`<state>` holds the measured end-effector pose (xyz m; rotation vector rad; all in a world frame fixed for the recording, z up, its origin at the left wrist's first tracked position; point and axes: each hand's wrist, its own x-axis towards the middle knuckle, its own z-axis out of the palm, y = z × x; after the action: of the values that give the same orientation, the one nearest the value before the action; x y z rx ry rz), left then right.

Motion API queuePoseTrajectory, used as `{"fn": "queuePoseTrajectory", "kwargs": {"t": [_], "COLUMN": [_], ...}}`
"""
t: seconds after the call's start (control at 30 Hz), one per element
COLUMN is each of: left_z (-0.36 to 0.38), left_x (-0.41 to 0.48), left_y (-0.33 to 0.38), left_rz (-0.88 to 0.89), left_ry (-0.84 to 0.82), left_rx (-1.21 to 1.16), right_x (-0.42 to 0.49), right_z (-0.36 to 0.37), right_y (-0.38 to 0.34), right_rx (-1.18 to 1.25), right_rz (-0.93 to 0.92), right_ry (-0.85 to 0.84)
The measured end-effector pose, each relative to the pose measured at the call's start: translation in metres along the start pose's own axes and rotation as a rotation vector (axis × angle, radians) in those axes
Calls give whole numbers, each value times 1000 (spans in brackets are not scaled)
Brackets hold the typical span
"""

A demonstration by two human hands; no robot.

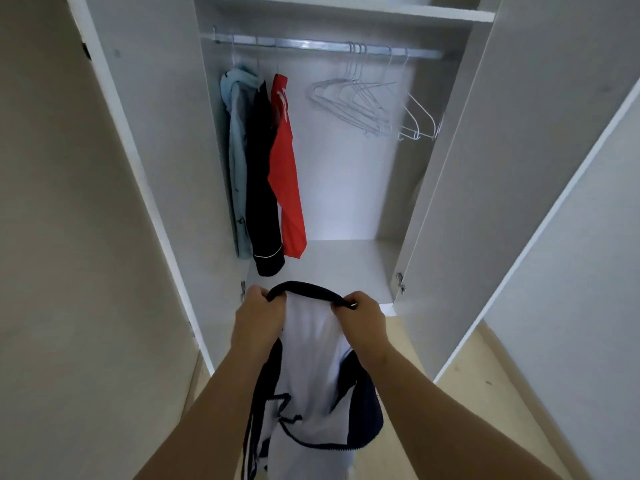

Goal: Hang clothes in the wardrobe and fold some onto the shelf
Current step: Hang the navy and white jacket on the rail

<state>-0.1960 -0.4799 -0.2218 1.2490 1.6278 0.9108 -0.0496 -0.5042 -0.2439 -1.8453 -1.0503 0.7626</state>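
The left hand (254,318) and right hand (363,317) pinch the white garment's (311,375) dark collar (304,289); it arches between the closed fingers (343,304), cloth hanging below.

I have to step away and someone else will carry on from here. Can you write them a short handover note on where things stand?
Left hand and right hand: both shut on the dark collar of a white and navy garment, held up in front of the open wardrobe.
Done: three items hang at the left end of the rail: a light blue garment, a dark garment and a red garment.
Empty wire hangers hang at the rail's right end.
Left: hang or fold the held garment. The top shelf is mostly out of view.
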Motion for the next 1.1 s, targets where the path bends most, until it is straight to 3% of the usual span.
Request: {"fn": "queuePoseTrajectory", "kwargs": {"t": [0.27,0.57,0.77,0.9,1.1], "left_z": [29,39,36,48,64], "left_x": [139,289,387,430,480], "left_y": [68,153,186,217,272], "left_rz": [-88,-108,-242,-200,-246], "left_ry": [45,192,110,26,-133], "left_rx": [-407,-641,-721,-836,-896], "right_x": [166,307,382,432,511], "right_z": [38,72,99,114,114], "right_y": [-43,-120,-164,-198,-228], "right_rx": [65,192,423,400,341], "right_rz": [-100,-152,-144,-175,-198], "right_ry": [-138,-336,-470,-364,6]}}
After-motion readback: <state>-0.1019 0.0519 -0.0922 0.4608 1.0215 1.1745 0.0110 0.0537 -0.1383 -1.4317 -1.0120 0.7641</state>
